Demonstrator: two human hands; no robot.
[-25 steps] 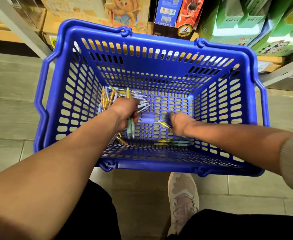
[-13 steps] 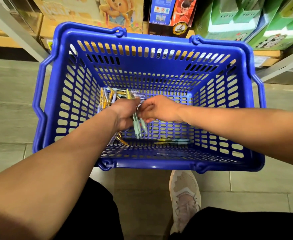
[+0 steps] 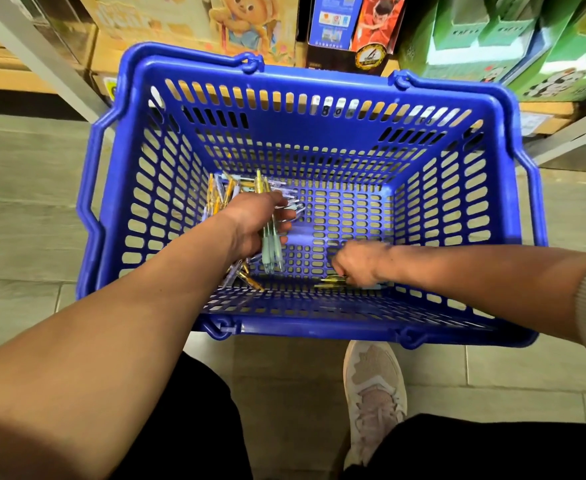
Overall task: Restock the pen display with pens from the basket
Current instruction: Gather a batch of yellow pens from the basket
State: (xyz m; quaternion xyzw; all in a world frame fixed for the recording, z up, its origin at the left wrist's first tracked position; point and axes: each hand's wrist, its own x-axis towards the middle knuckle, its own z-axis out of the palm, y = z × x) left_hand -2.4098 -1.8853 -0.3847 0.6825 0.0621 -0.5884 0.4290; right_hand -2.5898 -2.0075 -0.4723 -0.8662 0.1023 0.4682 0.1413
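Both hands are inside the blue basket (image 3: 312, 328), which stands on the tiled floor (image 3: 25, 188) directly in front of the person.

Left hand (image 3: 257, 221): clenched round a bundle of pens (image 3: 271, 252). The fingers wrap the bundle at mid-length. The pale green barrels project from the underside of the fist and point back toward the person.

Loose pens (image 3: 227, 188): a heap of yellow and clear pens lies on the basket bottom, just beyond the left hand and slightly to its left. A few more pens (image 3: 248, 279) lie beneath the left wrist, against the near wall.

Right hand (image 3: 355, 266): low in the basket, to the right of the left hand and nearer the person, apart from it. The fingers are bent down onto a yellow pen (image 3: 331, 281) lying along the near wall. The hand is blurred, so a closed grip on that pen cannot be confirmed.

A pale shoe (image 3: 374, 393) rests on the floor nearer the person than the right hand, outside the basket. Printed boxes (image 3: 364, 26) stand beyond both hands, past the far wall.
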